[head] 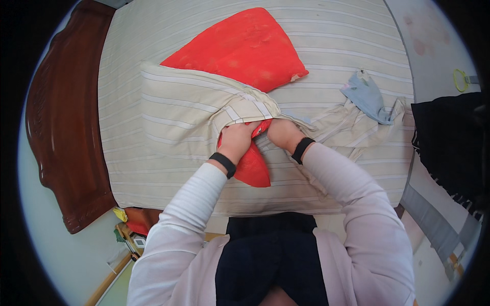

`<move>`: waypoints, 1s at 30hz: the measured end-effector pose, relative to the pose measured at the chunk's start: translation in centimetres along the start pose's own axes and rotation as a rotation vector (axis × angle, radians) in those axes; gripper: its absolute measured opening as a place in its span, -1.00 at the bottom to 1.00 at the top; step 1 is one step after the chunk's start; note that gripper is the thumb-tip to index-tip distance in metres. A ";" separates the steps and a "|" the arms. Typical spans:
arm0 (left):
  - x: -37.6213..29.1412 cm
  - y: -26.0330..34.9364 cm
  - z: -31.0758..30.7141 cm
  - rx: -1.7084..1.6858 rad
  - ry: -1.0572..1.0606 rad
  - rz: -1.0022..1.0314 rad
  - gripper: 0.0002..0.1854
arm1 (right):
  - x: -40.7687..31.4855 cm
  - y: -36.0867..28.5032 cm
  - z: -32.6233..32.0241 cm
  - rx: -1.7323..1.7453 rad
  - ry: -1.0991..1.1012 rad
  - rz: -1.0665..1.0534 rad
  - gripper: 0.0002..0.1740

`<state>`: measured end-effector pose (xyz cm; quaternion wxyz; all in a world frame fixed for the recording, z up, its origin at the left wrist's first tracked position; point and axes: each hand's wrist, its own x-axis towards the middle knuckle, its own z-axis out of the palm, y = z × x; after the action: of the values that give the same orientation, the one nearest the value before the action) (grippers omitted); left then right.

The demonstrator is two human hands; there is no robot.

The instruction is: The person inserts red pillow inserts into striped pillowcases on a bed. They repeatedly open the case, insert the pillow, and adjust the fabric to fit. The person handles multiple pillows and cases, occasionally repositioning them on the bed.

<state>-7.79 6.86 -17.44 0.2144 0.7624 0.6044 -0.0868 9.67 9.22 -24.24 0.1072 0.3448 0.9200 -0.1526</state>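
Observation:
Before me a cream striped cloth cover (180, 103), probably a pillowcase, lies bunched over part of a large red pillow (245, 46). Red fabric (253, 166) also pokes out below the cover's folded edge; whether it belongs to the same pillow I cannot tell. My left hand (237, 140) grips this red fabric at the edge, thumb stretched to the right. Close beside it, my right hand (284, 134) is curled at the cover's hem, its fingertips hidden by cloth. Both wrists wear black bands.
Striped bedding covers the bed (337, 34). A crumpled light blue and cream cloth (365, 97) lies to the right. The carved wooden headboard (72, 114) borders the left side. Black fringed fabric (451, 145) hangs at the far right. Small items crowd a shelf (124, 231) at lower left.

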 end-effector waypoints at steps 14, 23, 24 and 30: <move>-1.1 2.2 2.2 -0.270 -0.028 0.181 -0.16 | -3.4 0.6 -0.1 -0.286 0.150 -0.112 -0.80; -11.8 0.4 14.8 0.272 0.314 0.274 -0.31 | -3.7 -2.0 1.2 -0.168 -0.121 -0.102 -0.82; -10.7 0.1 15.8 0.231 0.325 0.236 -0.37 | -3.7 -1.9 1.3 -0.119 -0.161 -0.105 -0.84; -8.0 -0.9 13.9 0.220 0.544 0.236 -0.48 | -2.7 -0.8 3.0 -0.113 -0.273 -0.059 -0.77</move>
<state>-8.96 -6.09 -26.95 -0.0306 0.8411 0.5339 0.0810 11.41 5.95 -25.99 0.2461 0.2870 0.9137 -0.1492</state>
